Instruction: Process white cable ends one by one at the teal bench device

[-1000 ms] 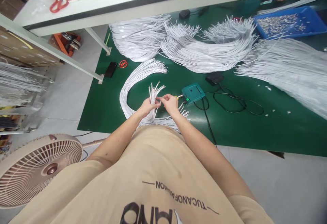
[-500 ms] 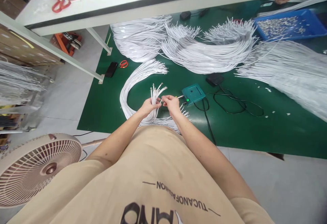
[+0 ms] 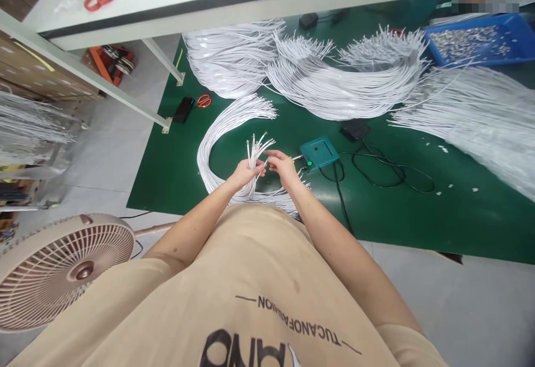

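A small bunch of white cables (image 3: 253, 158) stands up in my left hand (image 3: 246, 174), its ends fanned out above the fingers. My right hand (image 3: 281, 165) is beside it, thumb and forefinger pinched at the tip of one white cable by the left fingertips. Just right of my right hand lies a teal device (image 3: 319, 154) with a green button. A curved bundle of white cables (image 3: 208, 143) lies on the green table (image 3: 388, 211) behind and left of my hands, and more cable ends show under my right wrist.
Large white cable bundles (image 3: 343, 92) lie at the back. A blue tray (image 3: 514, 40) holds small parts. Red scissors (image 3: 204, 101) and a black phone (image 3: 183, 110) lie at the left. Black cords (image 3: 340, 205) trail from the device. A fan (image 3: 75, 272) stands at lower left.
The fingers of my right hand have shifted slightly, with the other fingers lifted a little more. The view has moved slightly. My left hand keeps its hold on the bunch.
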`<state>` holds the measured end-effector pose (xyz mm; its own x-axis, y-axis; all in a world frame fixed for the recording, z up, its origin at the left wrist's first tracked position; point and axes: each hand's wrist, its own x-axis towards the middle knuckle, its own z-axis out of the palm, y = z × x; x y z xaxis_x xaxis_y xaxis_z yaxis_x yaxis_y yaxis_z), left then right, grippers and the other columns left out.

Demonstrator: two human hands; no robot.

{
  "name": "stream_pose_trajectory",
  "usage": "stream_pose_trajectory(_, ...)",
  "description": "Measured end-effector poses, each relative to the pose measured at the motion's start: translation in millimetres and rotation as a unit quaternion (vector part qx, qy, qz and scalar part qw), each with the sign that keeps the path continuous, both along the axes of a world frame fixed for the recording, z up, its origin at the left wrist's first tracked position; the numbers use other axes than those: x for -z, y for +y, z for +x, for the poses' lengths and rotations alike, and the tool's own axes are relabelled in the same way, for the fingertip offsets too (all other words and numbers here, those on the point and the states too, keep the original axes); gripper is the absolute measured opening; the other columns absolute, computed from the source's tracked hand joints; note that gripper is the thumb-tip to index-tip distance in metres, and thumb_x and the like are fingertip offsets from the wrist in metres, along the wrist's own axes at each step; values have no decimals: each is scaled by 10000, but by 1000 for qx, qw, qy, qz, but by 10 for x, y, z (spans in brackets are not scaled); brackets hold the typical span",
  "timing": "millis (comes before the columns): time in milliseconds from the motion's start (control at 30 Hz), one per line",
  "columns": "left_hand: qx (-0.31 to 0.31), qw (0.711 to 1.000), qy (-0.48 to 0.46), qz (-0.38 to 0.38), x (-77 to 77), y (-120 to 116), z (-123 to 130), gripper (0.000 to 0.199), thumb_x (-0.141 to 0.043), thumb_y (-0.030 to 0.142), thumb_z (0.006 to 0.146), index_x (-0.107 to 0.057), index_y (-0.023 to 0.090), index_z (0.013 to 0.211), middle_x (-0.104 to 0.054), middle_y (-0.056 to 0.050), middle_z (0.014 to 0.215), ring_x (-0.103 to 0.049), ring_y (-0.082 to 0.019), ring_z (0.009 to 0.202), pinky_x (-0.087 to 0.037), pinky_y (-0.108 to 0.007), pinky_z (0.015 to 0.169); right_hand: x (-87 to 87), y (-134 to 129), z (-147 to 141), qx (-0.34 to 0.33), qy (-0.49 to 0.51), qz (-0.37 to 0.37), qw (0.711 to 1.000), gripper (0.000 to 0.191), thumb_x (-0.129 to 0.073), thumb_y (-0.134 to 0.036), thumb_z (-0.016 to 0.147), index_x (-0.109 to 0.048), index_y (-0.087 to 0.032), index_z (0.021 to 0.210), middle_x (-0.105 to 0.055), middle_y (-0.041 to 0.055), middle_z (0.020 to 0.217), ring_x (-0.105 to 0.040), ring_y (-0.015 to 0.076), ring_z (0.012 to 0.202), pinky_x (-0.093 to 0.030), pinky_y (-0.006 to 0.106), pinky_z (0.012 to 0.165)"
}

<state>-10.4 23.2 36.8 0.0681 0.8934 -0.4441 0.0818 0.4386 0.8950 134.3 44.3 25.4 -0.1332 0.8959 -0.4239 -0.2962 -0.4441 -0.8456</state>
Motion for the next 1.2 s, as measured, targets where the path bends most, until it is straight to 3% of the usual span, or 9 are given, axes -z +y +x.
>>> stream_pose_trajectory(133,12,1000,-8,8,12,3,-33,339,-769,396,674,-651,109,810,-652,-39,687,-597,-117,618,-423,-264,648,-9,9,42,-11,-28,25,999,202,-686,-299,587,-714,-170,741,-660,-15,686,-468,70,571,-408,233,599)
stream_pose_trajectory(300,-7,1000,-28,9,116,11,-58,362,-780,391,652,-645,111,837,-651,-39,703,-609,-131,665,-418,-259,647,7,-24,-10,10,-28,1,1000,197,-716,-336,590,-641,-167,658,-622,-24,626,-476,72,559,-416,231,597)
stream_pose_trajectory(567,-36,997,41,51,178,26,-16,270,-753,338,662,-632,128,781,-608,-6,642,-528,-102,589,-388,-249,594,-22,40,5,-63,88,-214,971,104,-571,-182,680,-525,-170,587,-458,-58,488,-408,63,454,-442,238,550)
stream_pose_trajectory(700,-56,998,27,16,118,58,34,277,-782,304,625,-615,122,751,-592,-3,615,-569,-117,607,-389,-245,580,20,45,24,-9,-11,-103,995,184,-598,-359,770,-642,-184,804,-591,-31,635,-465,72,514,-425,218,557)
stream_pose_trajectory(833,-64,998,9,-16,67,75,75,298,-797,287,616,-605,113,765,-604,-7,626,-586,-111,602,-392,-235,572,130,13,-5,-49,-168,38,984,146,-617,-342,763,-638,-198,766,-641,-24,691,-545,114,628,-432,240,648)
stream_pose_trajectory(933,-53,997,-18,-44,43,83,79,386,-787,217,615,-612,111,943,-614,4,673,-606,-106,589,-404,-232,574,203,-30,0,-94,-339,138,926,190,-505,-269,845,-627,-190,723,-657,15,745,-570,157,726,-408,272,707)
stream_pose_trajectory(1033,-18,997,-40,-64,38,108,66,529,-745,147,627,-588,125,1132,-598,26,694,-604,-91,566,-410,-228,571,250,-70,37,-159,-488,286,809,272,-397,-209,912,-640,-162,801,-659,96,879,-551,206,849,-371,310,769)
stream_pose_trajectory(1133,2,995,-56,-86,63,151,60,501,-714,126,641,-609,120,1131,-579,30,694,-593,-77,555,-413,-224,571,297,-47,103,-238,-554,388,697,329,-326,-199,950,-641,-133,881,-643,143,939,-519,237,888,-336,344,813)
stream_pose_trajectory(1200,-4,993,-59,-97,100,186,65,473,-709,124,651,-619,106,1116,-572,27,694,-595,-79,554,-418,-230,575,342,20,175,-277,-564,402,666,342,-311,-223,967,-640,-142,922,-643,135,949,-512,241,894,-324,350,810)
